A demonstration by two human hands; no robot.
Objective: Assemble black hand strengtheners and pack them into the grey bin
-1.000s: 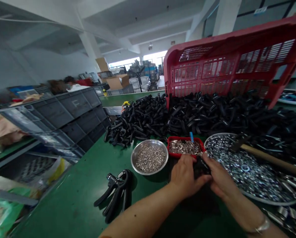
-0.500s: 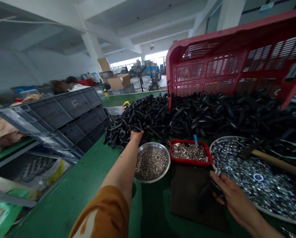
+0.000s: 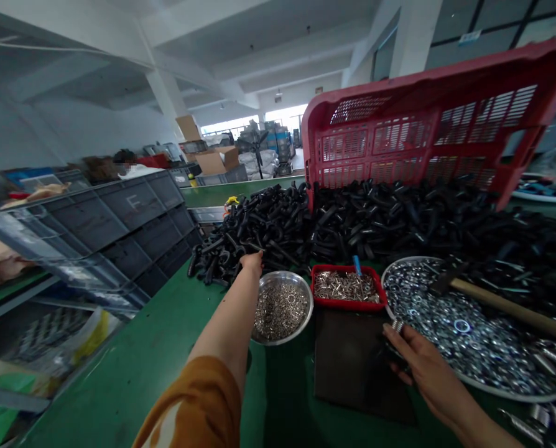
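My left hand (image 3: 252, 262) reaches to the near edge of a heap of black curved parts (image 3: 278, 218). Its fingers are mostly hidden against the dark heap, so what they hold cannot be made out. My right hand (image 3: 415, 354) is closed over the dark mat (image 3: 341, 367), holding a black part (image 3: 390, 354). A small ribbed metal piece (image 3: 397, 325) shows at the thumb tip. A steel bowl (image 3: 310, 314) of small metal pieces lies near my left wrist. Beyond the mat stands a red tray (image 3: 347, 305) of metal pins with a blue object sticking up.
A wide round tray (image 3: 515, 397) of shiny rings is at right, a hammer (image 3: 497, 298) lying across it. Spring-like metal parts (image 3: 553, 417) lie at lower right. A red plastic crate (image 3: 399, 143) tilts behind the heap. Grey crates (image 3: 133, 211) stand at left; a person (image 3: 135, 167) is beyond.
The view has turned slightly to the right. My left hand stays at the edge of the heap, its fingers shifted a little. My right hand keeps its hold over the mat.
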